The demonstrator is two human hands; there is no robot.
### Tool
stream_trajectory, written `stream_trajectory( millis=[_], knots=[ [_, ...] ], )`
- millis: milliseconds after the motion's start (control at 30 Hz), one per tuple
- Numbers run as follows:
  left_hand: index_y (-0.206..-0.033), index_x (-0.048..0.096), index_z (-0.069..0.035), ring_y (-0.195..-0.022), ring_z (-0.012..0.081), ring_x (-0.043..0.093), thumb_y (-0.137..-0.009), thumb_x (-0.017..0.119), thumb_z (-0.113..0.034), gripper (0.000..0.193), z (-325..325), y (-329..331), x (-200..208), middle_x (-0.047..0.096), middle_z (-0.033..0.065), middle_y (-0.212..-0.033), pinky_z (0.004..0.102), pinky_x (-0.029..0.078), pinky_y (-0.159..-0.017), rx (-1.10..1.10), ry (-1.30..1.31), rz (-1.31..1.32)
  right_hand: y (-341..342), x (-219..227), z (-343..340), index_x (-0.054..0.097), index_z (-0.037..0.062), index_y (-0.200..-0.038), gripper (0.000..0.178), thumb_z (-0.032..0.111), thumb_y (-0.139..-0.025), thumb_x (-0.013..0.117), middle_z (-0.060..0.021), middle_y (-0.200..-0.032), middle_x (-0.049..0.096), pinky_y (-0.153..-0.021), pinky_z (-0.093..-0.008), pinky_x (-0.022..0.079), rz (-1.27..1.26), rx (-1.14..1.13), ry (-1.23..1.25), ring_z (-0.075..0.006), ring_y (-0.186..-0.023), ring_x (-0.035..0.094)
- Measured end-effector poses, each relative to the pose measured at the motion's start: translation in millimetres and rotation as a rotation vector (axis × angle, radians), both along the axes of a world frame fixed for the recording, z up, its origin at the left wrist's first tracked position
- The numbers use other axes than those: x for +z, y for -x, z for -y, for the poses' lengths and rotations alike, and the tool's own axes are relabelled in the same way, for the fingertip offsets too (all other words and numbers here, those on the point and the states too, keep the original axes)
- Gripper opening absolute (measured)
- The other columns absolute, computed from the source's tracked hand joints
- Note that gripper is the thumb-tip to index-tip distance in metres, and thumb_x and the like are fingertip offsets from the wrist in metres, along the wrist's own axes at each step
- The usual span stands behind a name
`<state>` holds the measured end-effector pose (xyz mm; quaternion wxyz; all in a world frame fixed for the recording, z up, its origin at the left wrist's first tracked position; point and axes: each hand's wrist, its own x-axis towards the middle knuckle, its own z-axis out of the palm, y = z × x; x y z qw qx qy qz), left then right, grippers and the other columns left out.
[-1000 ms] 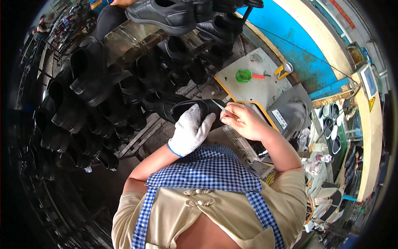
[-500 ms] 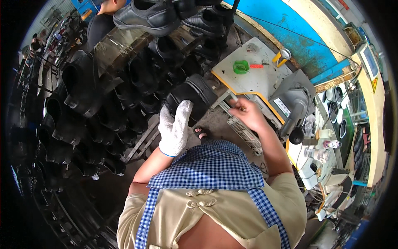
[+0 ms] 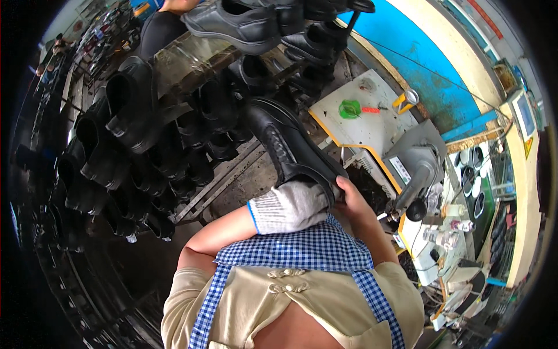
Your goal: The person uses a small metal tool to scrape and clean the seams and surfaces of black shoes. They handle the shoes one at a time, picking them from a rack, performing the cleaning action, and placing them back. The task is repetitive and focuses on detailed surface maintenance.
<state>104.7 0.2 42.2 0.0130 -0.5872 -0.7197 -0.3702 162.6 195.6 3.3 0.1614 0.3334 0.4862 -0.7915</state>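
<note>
Head view: I hold a black lace-up shoe (image 3: 285,142) in front of my blue-checked apron (image 3: 296,250), its toe pointing away and to the left, its heel toward me. My bare right hand (image 3: 350,200) grips the heel end, thumb against its edge, the other fingers hidden. My gloved left hand (image 3: 296,208) presses at the shoe's opening, fingertips out of sight; whether they are closed I cannot tell. Rows of black shoes (image 3: 131,107) crowd the left. On the right, a pale worktop (image 3: 372,127) carries a green item (image 3: 350,109), a red strip (image 3: 370,110) and a yellow can (image 3: 406,101).
</note>
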Motion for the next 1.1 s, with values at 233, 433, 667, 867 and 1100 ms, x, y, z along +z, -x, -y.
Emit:
stream_trajectory(
  millis=[233,433,667,867,1100],
  knots=[
    [-0.139,0.043,0.003,-0.129,0.0257,0.048,-0.088,0.071,-0.01,0.06,40.4,32.9,39.8,0.043,0.0163,-0.145,0.0391,0.041,-0.108,0.676,-0.77,0.535,-13.6,-34.9,-21.1,0.042,-0.0007,-0.144,0.088,0.051,-0.081,0.076,-0.0206,-0.14,0.054,-0.109,-0.0454,0.044,-0.49,0.107,0.535,-0.0289,-0.126,0.056],
    [-0.132,0.051,-0.002,-0.113,0.0186,0.059,-0.082,0.078,-0.009,0.057,48.2,51.7,33.0,0.062,0.0092,-0.122,0.0335,0.045,-0.102,0.49,-0.952,1.023,26.5,-64.0,-31.1,0.058,-0.0013,-0.129,0.053,0.033,-0.092,0.071,-0.013,-0.116,0.067,-0.075,-0.0314,0.054,-0.48,0.28,-0.163,-0.0168,-0.09,0.065],
    [-0.128,0.058,0.002,-0.108,0.0199,0.063,-0.076,0.085,-0.02,0.062,62.1,46.9,52.6,0.066,0.0126,-0.118,0.0344,0.05,-0.098,0.343,-0.513,0.799,81.0,90.9,-2.4,0.073,0.0024,-0.1,0.023,-0.007,-0.08,0.075,-0.0088,-0.092,0.068,-0.056,-0.025,0.047,-1.509,0.355,-0.878,-0.0124,-0.069,0.062],
    [-0.122,0.063,0.001,-0.101,0.0233,0.067,-0.076,0.085,-0.028,0.059,57.3,48.9,57.7,0.068,0.0146,-0.112,0.035,0.052,-0.091,0.253,-0.325,0.633,88.3,156.3,4.0,0.071,0.0058,-0.097,0.024,0.006,-0.073,0.077,-0.0034,-0.087,0.064,-0.053,-0.0284,0.052,-1.7,0.826,-1.303,-0.0159,-0.068,0.066],
    [-0.119,0.065,-0.001,-0.097,0.0306,0.069,-0.076,0.083,-0.032,0.055,51.3,49.6,59.4,0.069,0.0167,-0.105,0.037,0.053,-0.088,0.264,-0.169,0.429,83.9,178.4,13.4,0.061,0.0045,-0.081,0.017,0.011,-0.069,0.07,-0.0042,-0.079,0.053,-0.05,-0.0312,0.051,-1.7,1.261,-1.675,-0.0172,-0.064,0.062]
  ],
)
